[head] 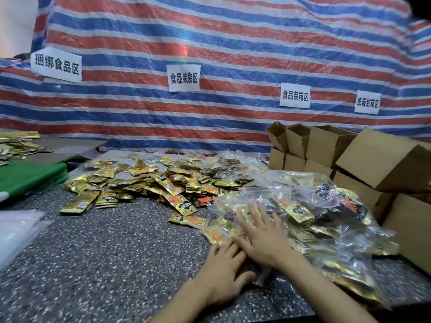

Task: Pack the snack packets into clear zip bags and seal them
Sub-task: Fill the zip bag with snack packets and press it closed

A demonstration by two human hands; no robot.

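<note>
- Striped tarp [233, 43] walls off the whole back.
- Speckled table [105, 252]: wide bare stretch at lower left, near edge cut off at the bottom.
- Cardboard boxes [373, 164] crowd the right edge, cropped by the frame.
- Loose snack packets [144, 183] heaped mid-frame.
- Filled zip bag [326, 217] right of centre; its seal is hard to make out.
- Right hand [263, 236] spread flat, pressing the bag, clasping nothing.
- Left hand [224, 273] lies flat at the bag's near corner, fingertips partly under the right thumb, blurred.
</note>
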